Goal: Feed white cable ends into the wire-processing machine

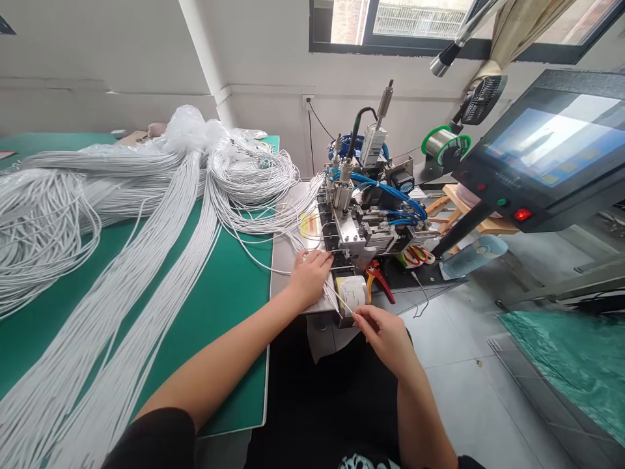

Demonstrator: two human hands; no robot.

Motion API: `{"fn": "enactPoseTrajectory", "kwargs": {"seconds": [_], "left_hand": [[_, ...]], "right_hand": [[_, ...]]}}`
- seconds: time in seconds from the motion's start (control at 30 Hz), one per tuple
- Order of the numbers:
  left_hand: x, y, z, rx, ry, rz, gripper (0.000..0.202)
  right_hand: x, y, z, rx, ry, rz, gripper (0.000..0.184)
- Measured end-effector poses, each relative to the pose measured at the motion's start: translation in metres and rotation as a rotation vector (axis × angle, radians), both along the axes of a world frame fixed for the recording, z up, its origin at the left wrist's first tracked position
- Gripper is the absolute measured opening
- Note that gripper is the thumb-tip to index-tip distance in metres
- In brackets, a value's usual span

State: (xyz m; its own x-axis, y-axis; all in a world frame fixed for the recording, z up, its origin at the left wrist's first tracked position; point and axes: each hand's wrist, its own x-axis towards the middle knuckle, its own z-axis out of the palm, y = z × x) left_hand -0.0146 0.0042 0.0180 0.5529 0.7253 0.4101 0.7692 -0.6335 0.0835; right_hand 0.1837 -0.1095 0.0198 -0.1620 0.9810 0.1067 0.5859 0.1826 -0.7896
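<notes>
My left hand [310,279] is palm-down at the near left edge of a bench machine [349,228]. Its fingers curl over white cables, and its thumb is hidden below. From under this hand several thin cable ends [333,301] run down to the right. In the fingertips of my right hand [385,335], a white cable [346,305] is pinched near its end. Just above those fingertips sits a roll with a white label [352,293]. Other white cables lie across the machine's dark front track, spaced apart from one another.
Large bundles of white cable [166,241] cover much of the green table [234,365]. Red-and-orange-handled pliers [379,280] lie right of the roll. A control screen [551,150] overhangs the right side, near a solder wire spool [445,144] and a clear bottle [473,257].
</notes>
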Motion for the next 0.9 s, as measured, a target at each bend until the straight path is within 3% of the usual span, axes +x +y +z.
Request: {"fn": "enactPoseTrajectory", "kwargs": {"seconds": [0.3, 0.57, 0.7, 0.9], "left_hand": [[0.000, 0.000, -0.002, 0.099, -0.053, 0.015, 0.037], [0.000, -0.001, 0.004, 0.290, -0.176, -0.280, 0.029], [-0.001, -0.003, 0.004, 0.306, -0.226, -0.294, 0.028], [-0.002, -0.002, 0.005, 0.254, -0.176, -0.322, 0.028]], "right_hand": [[0.004, 0.005, -0.007, 0.150, -0.043, -0.156, 0.022], [0.006, 0.029, 0.007, 0.275, -0.037, -0.301, 0.021], [-0.001, 0.049, 0.012, 0.327, 0.125, -0.329, 0.022], [-0.016, 0.079, 0.009, 0.230, 0.569, -0.171, 0.028]]}}
